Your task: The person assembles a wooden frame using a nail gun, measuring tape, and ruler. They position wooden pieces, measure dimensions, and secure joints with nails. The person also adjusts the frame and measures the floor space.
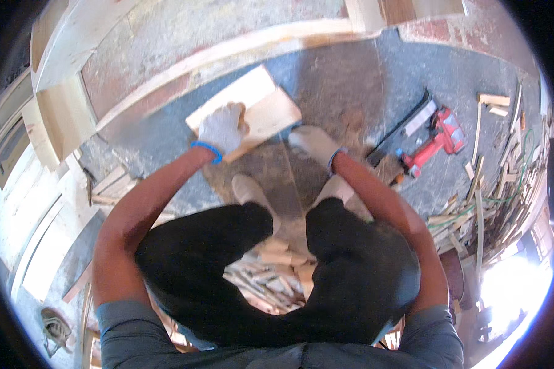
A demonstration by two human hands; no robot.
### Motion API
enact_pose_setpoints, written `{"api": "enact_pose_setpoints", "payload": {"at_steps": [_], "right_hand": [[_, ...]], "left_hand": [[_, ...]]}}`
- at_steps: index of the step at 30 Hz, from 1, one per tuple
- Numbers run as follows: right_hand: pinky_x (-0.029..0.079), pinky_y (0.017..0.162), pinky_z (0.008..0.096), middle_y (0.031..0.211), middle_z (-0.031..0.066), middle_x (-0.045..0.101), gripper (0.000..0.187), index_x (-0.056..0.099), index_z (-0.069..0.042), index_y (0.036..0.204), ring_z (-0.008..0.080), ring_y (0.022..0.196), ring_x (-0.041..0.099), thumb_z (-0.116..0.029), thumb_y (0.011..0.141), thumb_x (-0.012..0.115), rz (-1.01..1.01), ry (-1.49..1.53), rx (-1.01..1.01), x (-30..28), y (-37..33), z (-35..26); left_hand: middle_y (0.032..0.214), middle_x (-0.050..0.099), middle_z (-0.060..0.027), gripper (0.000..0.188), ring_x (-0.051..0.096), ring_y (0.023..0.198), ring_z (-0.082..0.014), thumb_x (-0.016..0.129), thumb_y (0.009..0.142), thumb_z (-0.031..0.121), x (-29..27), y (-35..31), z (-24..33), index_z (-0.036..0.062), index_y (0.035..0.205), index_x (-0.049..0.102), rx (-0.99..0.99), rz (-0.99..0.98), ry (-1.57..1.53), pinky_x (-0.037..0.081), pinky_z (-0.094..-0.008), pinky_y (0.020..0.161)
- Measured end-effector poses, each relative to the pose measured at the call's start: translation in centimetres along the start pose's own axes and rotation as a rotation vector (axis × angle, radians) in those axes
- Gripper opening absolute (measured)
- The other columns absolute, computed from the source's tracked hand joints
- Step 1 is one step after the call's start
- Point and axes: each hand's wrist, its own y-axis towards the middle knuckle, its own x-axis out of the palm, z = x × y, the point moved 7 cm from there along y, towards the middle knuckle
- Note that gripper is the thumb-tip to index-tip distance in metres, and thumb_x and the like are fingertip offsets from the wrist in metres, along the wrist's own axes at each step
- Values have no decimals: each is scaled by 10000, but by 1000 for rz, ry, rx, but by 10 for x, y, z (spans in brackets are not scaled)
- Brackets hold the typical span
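A pale wooden board (271, 111), seemingly made of two pieces side by side, lies tilted just ahead of my feet. My left hand (223, 128), in a whitish knitted glove with a blue cuff, is closed on its near left part, fingers curled over the wood. Close to the board's near right corner, my right hand (314, 144) is low over the dark floor in a similar glove. Its fingers look stretched out to the left, holding nothing that I can see; whether they touch the board I cannot tell.
A red nail gun (434, 141) with a black magazine lies on the floor to the right. Scrap wood strips (511, 178) pile up farther right, and more offcuts (271, 277) lie beneath my legs. A long wooden frame (228, 55) curves across the far side.
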Motion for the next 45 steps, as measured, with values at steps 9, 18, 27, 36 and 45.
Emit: {"api": "enact_pose_setpoints", "payload": {"at_steps": [9,18,27,36,45], "right_hand": [[559,788,319,1040,53,699,303,670,-6,1180,150,897,675,-247,1006,607,-139,508,22,29,13,-7],[538,781,294,1066,53,694,225,695,-19,1141,143,919,653,-138,979,594,277,20,-797,-79,-11,-125],[563,771,341,1003,77,672,306,653,10,1188,189,854,654,-236,1014,595,365,670,-488,-144,-69,-79],[559,683,322,921,55,677,264,679,-14,1063,171,781,665,-262,977,650,376,705,-237,-109,-76,6],[546,657,317,895,63,692,289,688,-12,1036,171,761,672,-281,929,682,404,628,-189,-108,-64,-1]], "left_hand": [[930,651,-242,265,637,967,-441,705,844,262,-1,16,-1,18,908,624,60,-170,-120,511,-504,850],[1317,619,-153,463,644,1112,-223,686,957,227,-60,81,30,7,1349,578,-123,-340,-727,562,-379,910],[1194,662,-155,349,668,1089,-326,583,1016,169,-126,241,103,-25,1303,546,168,-308,-1613,523,-522,1037],[1069,666,-94,220,655,992,-274,610,1017,184,-103,323,83,81,1210,593,-12,-60,-1479,539,-455,936],[1140,656,-103,240,654,1038,-271,635,997,174,-89,293,108,73,1211,594,-68,-110,-1564,546,-443,956]]}}
